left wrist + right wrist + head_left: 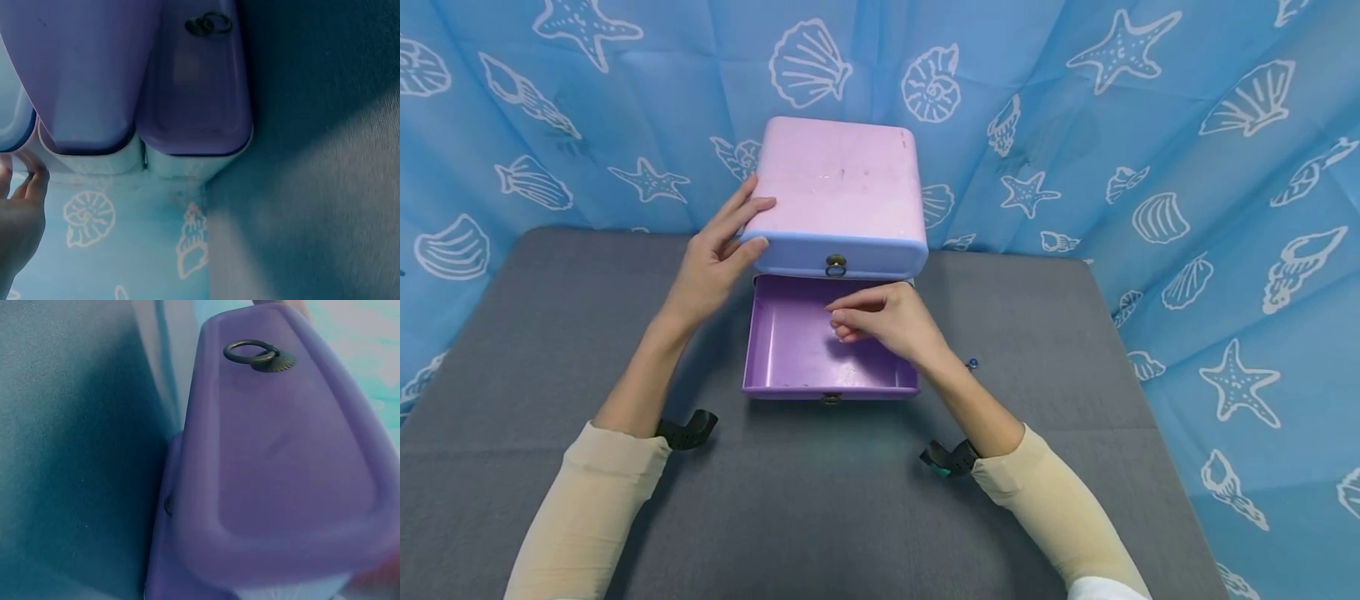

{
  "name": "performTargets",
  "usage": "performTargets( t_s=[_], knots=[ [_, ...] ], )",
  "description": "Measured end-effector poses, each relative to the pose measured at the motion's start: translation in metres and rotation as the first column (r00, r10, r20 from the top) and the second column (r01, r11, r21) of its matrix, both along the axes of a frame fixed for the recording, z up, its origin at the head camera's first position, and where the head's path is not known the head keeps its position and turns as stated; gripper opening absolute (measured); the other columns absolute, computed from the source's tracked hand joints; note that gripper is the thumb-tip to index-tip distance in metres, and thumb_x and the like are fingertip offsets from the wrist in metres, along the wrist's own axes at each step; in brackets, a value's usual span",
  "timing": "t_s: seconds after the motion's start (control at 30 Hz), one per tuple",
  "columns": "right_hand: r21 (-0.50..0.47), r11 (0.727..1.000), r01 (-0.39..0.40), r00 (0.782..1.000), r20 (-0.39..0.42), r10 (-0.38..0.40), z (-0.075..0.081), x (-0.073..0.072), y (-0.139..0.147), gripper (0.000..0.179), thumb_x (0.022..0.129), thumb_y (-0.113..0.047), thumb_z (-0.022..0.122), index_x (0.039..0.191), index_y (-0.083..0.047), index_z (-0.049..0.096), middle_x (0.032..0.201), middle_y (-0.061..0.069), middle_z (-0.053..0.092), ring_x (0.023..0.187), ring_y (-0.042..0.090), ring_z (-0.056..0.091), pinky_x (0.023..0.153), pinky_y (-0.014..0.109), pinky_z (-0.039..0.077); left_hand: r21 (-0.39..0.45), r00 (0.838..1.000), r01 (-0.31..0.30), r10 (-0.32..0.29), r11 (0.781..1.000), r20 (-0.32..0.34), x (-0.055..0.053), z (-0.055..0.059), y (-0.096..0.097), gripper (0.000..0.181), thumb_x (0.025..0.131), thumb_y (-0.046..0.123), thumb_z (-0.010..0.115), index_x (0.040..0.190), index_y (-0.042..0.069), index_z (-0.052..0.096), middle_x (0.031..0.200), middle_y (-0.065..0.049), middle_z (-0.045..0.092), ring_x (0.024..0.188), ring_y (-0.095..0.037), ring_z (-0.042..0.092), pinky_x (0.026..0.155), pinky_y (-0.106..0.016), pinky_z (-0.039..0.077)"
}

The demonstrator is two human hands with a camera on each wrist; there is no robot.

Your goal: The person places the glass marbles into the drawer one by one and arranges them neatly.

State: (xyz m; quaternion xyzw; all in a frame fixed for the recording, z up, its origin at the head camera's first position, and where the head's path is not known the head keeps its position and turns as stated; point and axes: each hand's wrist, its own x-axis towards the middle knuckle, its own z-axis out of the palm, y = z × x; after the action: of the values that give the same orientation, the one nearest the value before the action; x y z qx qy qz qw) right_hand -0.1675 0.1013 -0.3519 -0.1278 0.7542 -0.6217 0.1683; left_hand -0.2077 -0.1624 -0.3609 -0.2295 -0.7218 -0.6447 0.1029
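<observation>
A small drawer cabinet with a pink top (pixel 842 175) stands at the back of the table. Its top drawer has a light-blue front (pixel 880 257) with a brass ring pull. Below it, the purple drawer (pixel 782 333) is pulled out. At the cabinet's upper left corner, my left hand (pixel 707 262) rests with fingers on the top and side and the thumb near the blue front. Over the open drawer hovers my right hand (pixel 898 321), thumb and fingertips drawn together; whether something tiny is between them cannot be made out.
A lower purple drawer (pixel 194 94) with a ring pull is pushed in. On the grey tabletop (pixel 1037 350), a tiny blue-tipped object (pixel 972 364) lies beside the right forearm. A blue shell-patterned curtain (pixel 1015 83) hangs behind and to the sides.
</observation>
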Motion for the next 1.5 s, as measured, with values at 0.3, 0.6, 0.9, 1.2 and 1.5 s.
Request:
performTargets(
  t_s=[0.3,0.6,0.9,1.2,1.5],
  knots=[
    [-0.077,0.995,0.058,0.994,-0.087,-0.065,-0.002,0.008,0.028,0.025,0.090,-0.007,0.074,0.106,0.012,0.072,0.086,0.021,0.073,0.073,0.022,0.073,0.072,0.039,0.060,0.006,1.000,0.009,-0.009,1.000,-0.009,0.004,0.006,0.002,0.038,0.099,0.002,0.058,0.137,0.004,0.059,0.162,0.002,0.028,0.149,-0.019,0.025,0.110,-0.025,0.038],
    [-0.066,0.993,0.102,0.989,-0.102,-0.109,-0.007,0.013,0.063,0.024,0.091,-0.008,0.072,0.107,0.010,0.072,0.095,0.018,0.074,0.076,0.020,0.072,0.074,0.037,0.060,-0.040,1.000,0.001,0.000,0.999,0.021,0.017,0.023,0.006,0.034,0.099,0.000,0.056,0.133,-0.002,0.060,0.163,-0.006,0.025,0.147,-0.025,0.029,0.105,-0.021,0.040],
    [0.007,0.988,0.155,0.981,-0.118,-0.153,-0.015,0.017,0.096,0.025,0.092,-0.011,0.072,0.109,0.008,0.073,0.094,0.017,0.075,0.075,0.019,0.073,0.075,0.041,0.060,0.031,0.999,0.038,-0.039,0.999,0.019,0.005,0.008,0.002,0.035,0.099,0.000,0.057,0.133,0.004,0.063,0.162,-0.001,0.026,0.144,-0.029,0.035,0.105,-0.021,0.041],
    [0.093,0.978,0.185,0.977,-0.125,-0.173,-0.022,0.025,0.120,0.026,0.092,-0.017,0.073,0.109,0.003,0.074,0.098,0.020,0.074,0.078,0.023,0.073,0.072,0.034,0.060,0.060,0.999,0.040,-0.041,0.997,0.008,0.004,0.007,0.001,0.034,0.098,0.001,0.059,0.132,0.005,0.064,0.162,-0.002,0.029,0.142,-0.030,0.039,0.103,-0.020,0.043],
    [0.156,0.967,0.202,0.972,-0.155,-0.178,-0.036,0.036,0.145,0.023,0.093,-0.018,0.071,0.109,-0.001,0.075,0.090,0.006,0.076,0.082,0.035,0.070,0.074,0.038,0.059,0.068,0.999,0.034,-0.034,0.997,-0.015,0.004,0.005,0.002,0.033,0.098,-0.002,0.057,0.131,-0.001,0.063,0.160,0.000,0.031,0.146,-0.025,0.032,0.104,-0.021,0.042]
  ],
)
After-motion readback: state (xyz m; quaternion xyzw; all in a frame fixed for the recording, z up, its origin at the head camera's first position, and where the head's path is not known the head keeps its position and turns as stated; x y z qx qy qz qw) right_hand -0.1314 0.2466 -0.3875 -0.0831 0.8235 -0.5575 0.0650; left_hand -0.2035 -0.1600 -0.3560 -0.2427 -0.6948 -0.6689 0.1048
